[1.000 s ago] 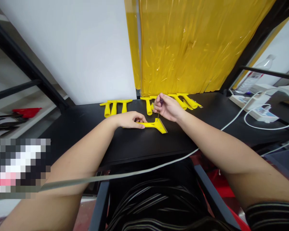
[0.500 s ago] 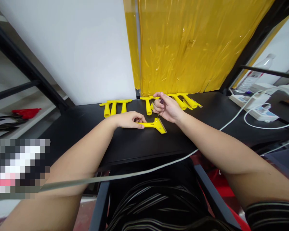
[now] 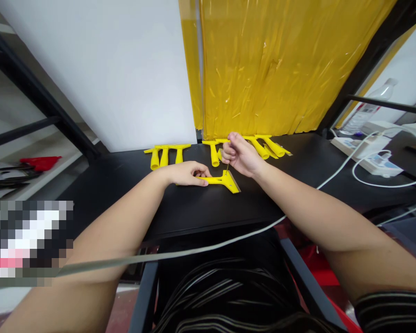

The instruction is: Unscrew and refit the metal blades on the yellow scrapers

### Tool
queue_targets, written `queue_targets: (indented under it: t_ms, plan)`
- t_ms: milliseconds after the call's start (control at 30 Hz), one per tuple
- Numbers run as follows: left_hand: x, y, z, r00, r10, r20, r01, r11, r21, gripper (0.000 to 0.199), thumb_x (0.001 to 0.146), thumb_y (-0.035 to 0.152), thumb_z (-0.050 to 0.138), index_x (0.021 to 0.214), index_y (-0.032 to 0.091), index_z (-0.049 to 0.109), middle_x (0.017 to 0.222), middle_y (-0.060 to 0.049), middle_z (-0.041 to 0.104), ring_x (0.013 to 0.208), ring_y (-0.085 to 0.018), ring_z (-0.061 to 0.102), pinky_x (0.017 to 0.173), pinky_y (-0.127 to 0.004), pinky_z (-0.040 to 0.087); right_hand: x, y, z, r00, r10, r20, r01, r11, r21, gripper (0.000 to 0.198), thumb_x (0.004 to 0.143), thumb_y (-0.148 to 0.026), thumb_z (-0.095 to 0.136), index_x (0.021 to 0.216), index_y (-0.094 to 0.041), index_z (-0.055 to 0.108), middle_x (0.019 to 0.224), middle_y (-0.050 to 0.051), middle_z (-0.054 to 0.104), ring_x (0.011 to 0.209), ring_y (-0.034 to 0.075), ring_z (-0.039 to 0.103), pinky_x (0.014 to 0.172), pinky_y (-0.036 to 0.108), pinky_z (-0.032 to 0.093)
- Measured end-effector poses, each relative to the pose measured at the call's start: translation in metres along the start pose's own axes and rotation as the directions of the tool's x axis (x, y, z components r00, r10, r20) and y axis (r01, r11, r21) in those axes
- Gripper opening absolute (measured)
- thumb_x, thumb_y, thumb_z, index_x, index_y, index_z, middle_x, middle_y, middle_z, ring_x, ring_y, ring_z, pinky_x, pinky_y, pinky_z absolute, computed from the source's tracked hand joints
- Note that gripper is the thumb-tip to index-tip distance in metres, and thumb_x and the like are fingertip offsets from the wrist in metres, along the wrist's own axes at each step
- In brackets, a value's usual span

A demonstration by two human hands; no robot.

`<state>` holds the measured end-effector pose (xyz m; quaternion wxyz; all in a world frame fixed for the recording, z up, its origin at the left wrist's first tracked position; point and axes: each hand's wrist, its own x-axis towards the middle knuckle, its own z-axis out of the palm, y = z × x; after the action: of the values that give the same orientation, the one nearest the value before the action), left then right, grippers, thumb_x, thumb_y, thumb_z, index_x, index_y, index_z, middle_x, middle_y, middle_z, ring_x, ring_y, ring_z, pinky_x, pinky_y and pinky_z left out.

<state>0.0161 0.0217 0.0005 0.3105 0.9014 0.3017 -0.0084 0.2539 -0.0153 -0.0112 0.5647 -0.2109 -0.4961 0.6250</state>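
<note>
A yellow scraper point(image 3: 215, 180) with a metal blade along its wide head lies on the black table point(image 3: 201, 208). My left hand point(image 3: 189, 173) is closed around its handle, with the head pointing right. Above the head, my right hand point(image 3: 241, 155) is closed on a screwdriver point(image 3: 227, 168). Its thin shaft reaches down to a screw spot on the scraper's head; the grip is hidden by the fingers. Behind my left hand stands a group of yellow scrapers point(image 3: 164, 156). More yellow scrapers point(image 3: 265, 147) lie behind my right hand, partly covered by it.
A white cable point(image 3: 215, 246) crosses in front of the table edge. At the right are power strips point(image 3: 370, 157) with plugs and a plastic bottle point(image 3: 370, 106). A white panel point(image 3: 125, 74) and yellow plastic sheeting point(image 3: 280, 64) rise behind the table.
My right hand's fingers have turned and curled further round the screwdriver, hiding its dark grip. The scraper and my left hand hold nearly the same place.
</note>
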Motion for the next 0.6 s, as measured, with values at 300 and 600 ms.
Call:
queue_targets:
  t_ms: [300, 600]
  plan:
    - [-0.0006, -0.0001, 0.0005, 1.000, 0.001, -0.001, -0.001, 1.000, -0.005, 0.044, 0.086, 0.051, 0.073, 0.114, 0.018, 0.075, 0.086, -0.001, 0.065, 0.076, -0.015, 0.054, 0.070, -0.027, 0.040, -0.0002, -0.0024, -0.0002, 0.996, 0.086, 0.032, -0.085, 0.996, -0.027, 0.039, 0.099, -0.061, 0.064, 0.091, -0.025, 0.055, 0.058, -0.009, 0.032, 0.050, 0.011, 0.029, 0.054, 0.026, 0.037]
    - [-0.0030, 0.0029, -0.0020, 0.999, -0.052, 0.012, 0.052, 0.999, -0.007, 0.044, 0.084, 0.051, 0.073, 0.112, 0.017, 0.075, 0.088, -0.002, 0.066, 0.077, -0.016, 0.056, 0.072, -0.028, 0.042, 0.0002, 0.0021, -0.0053, 0.995, 0.015, 0.094, -0.018, 0.999, 0.029, 0.032, 0.091, -0.044, 0.080, 0.088, -0.022, 0.057, 0.080, -0.002, 0.057, 0.073, 0.013, 0.053, 0.069, 0.028, 0.049]
